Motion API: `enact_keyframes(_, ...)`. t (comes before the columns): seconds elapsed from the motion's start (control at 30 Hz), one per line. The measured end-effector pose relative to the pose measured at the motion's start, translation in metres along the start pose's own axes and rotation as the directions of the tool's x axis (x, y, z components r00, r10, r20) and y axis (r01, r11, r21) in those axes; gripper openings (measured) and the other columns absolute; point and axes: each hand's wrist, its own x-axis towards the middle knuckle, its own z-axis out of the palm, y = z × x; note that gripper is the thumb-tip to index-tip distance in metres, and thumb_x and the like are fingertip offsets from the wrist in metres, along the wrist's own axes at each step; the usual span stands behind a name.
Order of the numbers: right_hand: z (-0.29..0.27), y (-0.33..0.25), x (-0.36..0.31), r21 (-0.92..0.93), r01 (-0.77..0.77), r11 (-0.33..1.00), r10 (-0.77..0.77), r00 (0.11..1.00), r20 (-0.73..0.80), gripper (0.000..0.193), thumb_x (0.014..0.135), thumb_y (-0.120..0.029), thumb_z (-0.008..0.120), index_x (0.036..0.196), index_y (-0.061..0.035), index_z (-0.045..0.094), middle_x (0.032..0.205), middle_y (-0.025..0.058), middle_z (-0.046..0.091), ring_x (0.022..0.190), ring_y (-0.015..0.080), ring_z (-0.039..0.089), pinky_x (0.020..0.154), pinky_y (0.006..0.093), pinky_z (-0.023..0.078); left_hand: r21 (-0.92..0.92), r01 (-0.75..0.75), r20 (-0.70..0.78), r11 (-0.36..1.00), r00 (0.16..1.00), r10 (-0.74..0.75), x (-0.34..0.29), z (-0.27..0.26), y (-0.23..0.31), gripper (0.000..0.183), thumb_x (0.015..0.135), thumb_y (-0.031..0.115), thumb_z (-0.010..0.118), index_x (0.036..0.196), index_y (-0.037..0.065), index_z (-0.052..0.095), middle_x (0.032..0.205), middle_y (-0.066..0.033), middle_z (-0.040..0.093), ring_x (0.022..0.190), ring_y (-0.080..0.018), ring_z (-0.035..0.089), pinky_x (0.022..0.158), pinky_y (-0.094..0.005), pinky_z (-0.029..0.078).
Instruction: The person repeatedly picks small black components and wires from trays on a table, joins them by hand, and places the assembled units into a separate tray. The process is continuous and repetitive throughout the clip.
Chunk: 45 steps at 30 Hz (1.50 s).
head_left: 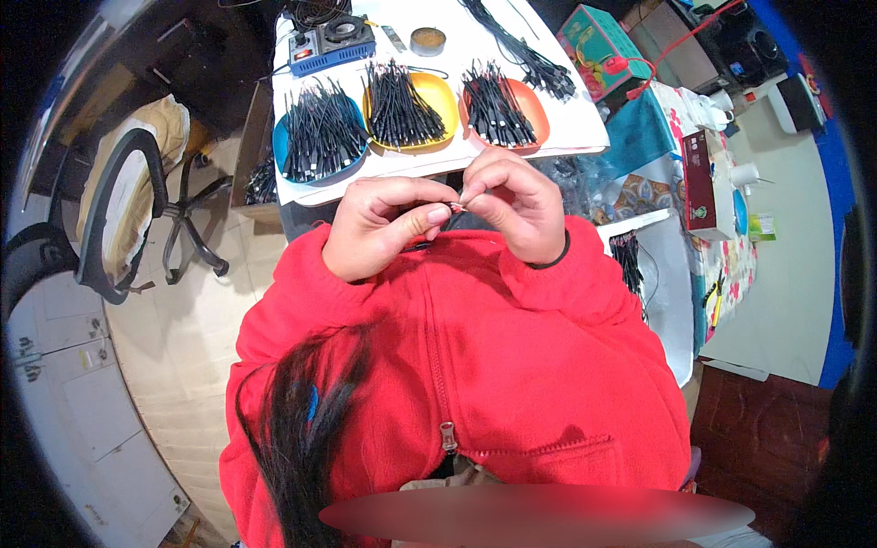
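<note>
Just past the near edge of the white table, my left hand [384, 224] and my right hand [521, 205] meet in front of my chest. Thumb and forefinger of each are pinched together on the thin wire ends of a cable [456, 208]. Most of that cable is hidden by the fingers. Beyond the hands stand a blue plate [281, 153], a yellow plate [449, 110] and an orange-red plate [541, 111]. Each carries a bundle of short black cables, many with bare-looking tips at the far end.
A blue bench device with a dial [331, 60] and a small round tin [427, 40] stand at the back. Longer black cables [534, 64] lie at the far right. A teal box [598, 55] stands beside the table. Left is an office chair [137, 205]; pliers [715, 294] lie right.
</note>
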Motion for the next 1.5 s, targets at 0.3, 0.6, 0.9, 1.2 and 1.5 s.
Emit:
enact_keyframes(0.3, -0.019, 0.025, 0.029, -0.114, 0.091, 0.989, -0.092, 0.996, -0.002, 0.013, 0.077, -0.006, 0.074, 0.086, -0.0035, 0.065, 0.083, 0.0062, 0.062, 0.079, 0.0193, 0.059, 0.071, 0.0297, 0.046, 0.122, 0.071, -0.004, 0.990, 0.997, -0.071, 0.039, -0.019, 0.004, 0.014, 0.089, 0.004, 0.062, 0.099, -0.003, 0.067, 0.073, -0.0024, 0.062, 0.063, -0.0058, 0.055, 0.056, -0.0214, 0.045)
enact_keyframes(0.6, -0.025, 0.066, 0.031, 0.346, -0.238, 0.908, 0.298, 0.945, -0.132, 0.018, 0.094, -0.014, 0.058, 0.102, 0.0008, 0.061, 0.089, 0.0041, 0.061, 0.080, 0.0085, 0.057, 0.073, 0.0220, 0.046, 0.304, 0.056, -0.192, 0.951, 0.981, 0.004, 0.112, -0.040, 0.073, 0.011, 0.088, -0.002, 0.059, 0.097, -0.006, 0.064, 0.081, -0.0060, 0.067, 0.069, -0.0089, 0.060, 0.066, -0.0223, 0.050)
enact_keyframes(0.9, -0.021, 0.115, 0.024, 0.184, -0.443, 0.878, 0.392, 0.883, 0.257, 0.014, 0.091, -0.015, 0.059, 0.094, -0.0020, 0.061, 0.080, 0.0081, 0.064, 0.071, 0.0167, 0.062, 0.066, 0.0283, 0.047, 0.960, -0.194, 0.167, 0.201, 0.976, 0.143, 0.266, -0.122, -0.035, 0.010, 0.079, 0.006, 0.066, 0.087, 0.002, 0.067, 0.080, -0.0152, 0.063, 0.075, -0.0341, 0.063, 0.067, -0.0381, 0.051)
enact_keyframes(1.2, -0.037, 0.138, 0.024, 0.176, -0.398, 0.900, 0.324, 0.883, 0.340, 0.017, 0.092, -0.018, 0.055, 0.094, -0.0025, 0.060, 0.085, 0.0106, 0.063, 0.078, 0.0248, 0.063, 0.071, 0.0335, 0.048, 0.989, -0.140, 0.134, -0.052, 0.986, -0.097, 0.301, -0.150, -0.091, 0.011, 0.076, 0.000, 0.059, 0.083, 0.000, 0.067, 0.088, -0.0179, 0.060, 0.081, -0.0358, 0.065, 0.072, -0.0407, 0.054)
enact_keyframes(1.5, -0.038, 0.149, 0.022, 0.186, -0.292, 0.938, 0.229, 0.926, 0.300, 0.017, 0.093, -0.019, 0.055, 0.094, -0.0030, 0.061, 0.085, 0.0096, 0.064, 0.076, 0.0237, 0.063, 0.067, 0.0314, 0.049, 0.969, -0.163, 0.125, -0.188, 0.972, -0.198, 0.311, -0.144, -0.093, 0.015, 0.077, -0.001, 0.057, 0.088, 0.000, 0.067, 0.088, -0.0168, 0.059, 0.080, -0.0368, 0.063, 0.074, -0.0421, 0.052)
